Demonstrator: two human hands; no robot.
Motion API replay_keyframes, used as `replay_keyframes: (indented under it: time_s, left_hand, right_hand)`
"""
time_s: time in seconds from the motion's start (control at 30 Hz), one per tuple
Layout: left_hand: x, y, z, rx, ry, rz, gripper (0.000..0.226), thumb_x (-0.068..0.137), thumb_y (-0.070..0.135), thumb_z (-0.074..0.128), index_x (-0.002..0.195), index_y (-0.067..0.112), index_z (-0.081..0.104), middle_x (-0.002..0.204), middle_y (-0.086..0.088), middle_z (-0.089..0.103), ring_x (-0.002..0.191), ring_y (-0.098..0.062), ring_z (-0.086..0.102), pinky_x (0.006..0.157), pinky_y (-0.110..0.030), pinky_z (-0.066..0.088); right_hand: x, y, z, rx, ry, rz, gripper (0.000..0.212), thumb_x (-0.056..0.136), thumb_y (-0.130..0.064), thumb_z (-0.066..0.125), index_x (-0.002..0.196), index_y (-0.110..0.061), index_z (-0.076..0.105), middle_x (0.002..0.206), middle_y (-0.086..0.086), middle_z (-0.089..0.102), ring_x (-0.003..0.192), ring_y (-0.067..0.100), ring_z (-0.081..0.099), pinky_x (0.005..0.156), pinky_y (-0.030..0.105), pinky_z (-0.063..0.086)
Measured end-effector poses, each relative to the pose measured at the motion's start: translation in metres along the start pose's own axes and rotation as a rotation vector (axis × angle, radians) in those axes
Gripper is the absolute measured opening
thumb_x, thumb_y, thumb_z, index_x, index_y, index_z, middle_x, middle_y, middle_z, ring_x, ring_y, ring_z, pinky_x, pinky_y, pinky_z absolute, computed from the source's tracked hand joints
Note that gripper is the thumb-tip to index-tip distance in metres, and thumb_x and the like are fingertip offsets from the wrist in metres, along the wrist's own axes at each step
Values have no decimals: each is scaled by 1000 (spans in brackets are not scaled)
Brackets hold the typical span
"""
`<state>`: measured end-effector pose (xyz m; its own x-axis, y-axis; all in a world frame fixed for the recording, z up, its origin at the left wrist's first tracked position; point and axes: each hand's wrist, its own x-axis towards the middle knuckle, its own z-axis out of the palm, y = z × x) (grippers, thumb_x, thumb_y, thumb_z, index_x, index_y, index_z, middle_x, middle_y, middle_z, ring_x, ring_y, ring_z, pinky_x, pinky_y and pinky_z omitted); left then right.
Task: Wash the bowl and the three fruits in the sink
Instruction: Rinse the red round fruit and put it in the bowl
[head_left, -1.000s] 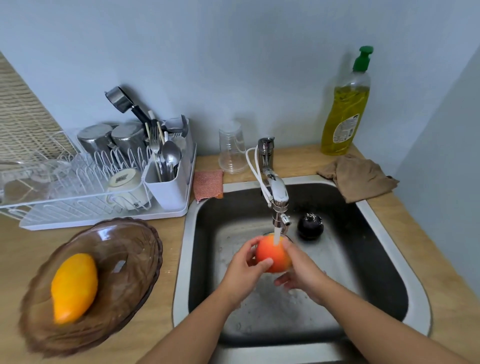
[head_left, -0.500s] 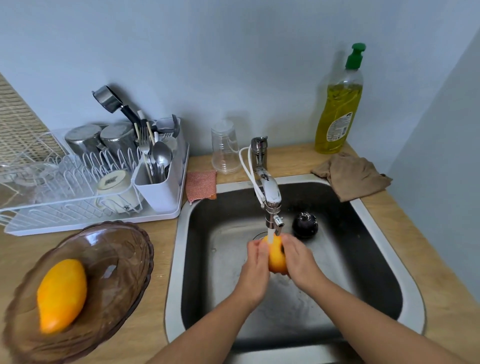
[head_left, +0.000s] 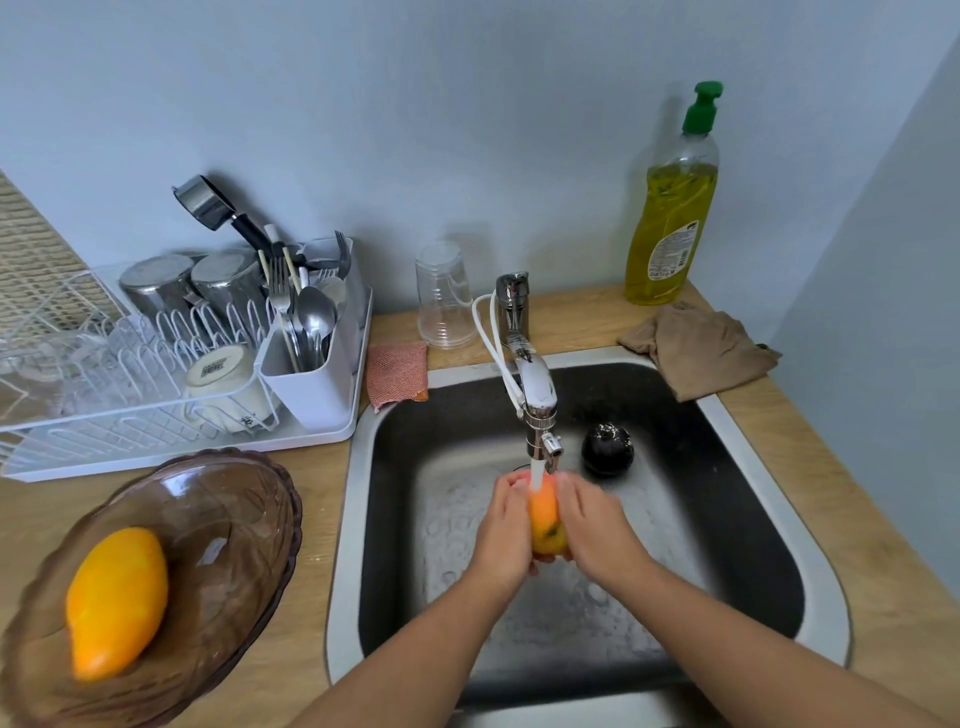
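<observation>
An orange-red round fruit (head_left: 545, 522) sits pressed between my left hand (head_left: 503, 530) and my right hand (head_left: 597, 525) over the steel sink (head_left: 769, 467). Water streams from the tap (head_left: 537, 395) onto its top. A dark purple-black fruit (head_left: 607, 449) rests on the sink floor behind my right hand. On the counter at the left stands a brown glass bowl (head_left: 228, 545) with a yellow-orange mango (head_left: 117, 600) lying in it.
A white dish rack (head_left: 156, 410) with cups and a cutlery holder (head_left: 311, 379) stands at the back left. An upturned clear glass (head_left: 444, 296), a pink sponge (head_left: 397, 371), a soap bottle (head_left: 670, 208) and a brown cloth (head_left: 696, 348) line the sink's back edge.
My hands have closed in around the fruit and turned it, so less of it shows between my palms. The view has shifted slightly to the right.
</observation>
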<state>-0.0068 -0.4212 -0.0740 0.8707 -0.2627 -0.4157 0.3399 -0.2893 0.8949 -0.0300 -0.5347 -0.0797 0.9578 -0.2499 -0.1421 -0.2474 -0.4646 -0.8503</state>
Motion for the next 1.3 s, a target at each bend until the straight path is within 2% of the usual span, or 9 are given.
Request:
replay_keyframes:
  time_s: [0.1,0.27,0.5,0.7,0.83,0.9,1.07,1.2,1.3]
  left_hand:
    - [5,5,-4,60,14,-103,44,98,55,23,114,27,52,81,-9,62,55,-16,58,47,-22,44]
    - [-1,-13,-7,329,-5,279,41,97,58,23,122,34,44,112,1,60,100,-15,59,90,-41,51]
    - [0,8,-2,-21,30,-201,52,99,54,18,109,18,55,62,-6,51,49,-14,49,43,-23,42]
    - [-3,-12,1,267,72,273,36,100,50,25,123,32,45,115,0,55,100,-16,56,86,-36,50]
    - [1,5,-3,-82,-3,-113,36,102,44,24,91,26,54,65,-3,52,52,-12,46,46,-22,35]
    - [-1,9,-4,-54,5,-82,34,101,41,24,90,25,53,69,-2,50,55,-12,45,46,-24,36]
    - [-4,-19,-8,574,67,423,38,100,44,31,133,26,39,122,4,47,99,-14,53,83,-31,47]
    - [-2,-6,-10,68,-51,52,29,101,47,22,113,32,44,83,-8,60,55,-12,52,47,-23,43]
    - [-1,-3,-12,50,-45,5,32,100,51,22,109,31,45,80,-10,61,54,-11,50,46,-21,40]
  right_hand:
    - [-5,10,4,-231,48,-281,25,99,-31,33,112,-22,53,102,-3,59,91,11,56,77,25,42]
    - [0,-8,2,178,-79,98,30,100,-39,32,92,-28,59,77,-1,59,58,15,57,44,27,46]
    - [-10,-2,5,-214,62,-223,28,99,-43,33,109,-28,54,97,-9,56,90,15,56,76,29,43]
    - [7,-9,-1,396,-163,441,37,97,-52,29,98,-25,55,56,9,54,40,18,47,37,19,33]
    - [-5,0,1,69,10,-38,22,100,-34,36,83,-35,50,84,-8,56,72,4,52,62,20,39]
    - [-11,2,6,35,29,-172,18,100,-32,36,89,-36,49,91,-12,55,83,4,54,68,17,38]
    - [3,-9,-2,446,-162,476,39,98,-48,30,98,-18,54,63,14,58,43,23,51,38,21,36]
    - [-6,-8,-2,259,-20,143,22,99,-38,36,95,-25,53,84,7,59,62,16,56,47,25,43]
    - [-11,-5,0,149,-25,-54,13,100,-30,38,100,-27,50,89,2,56,71,12,55,55,22,44]
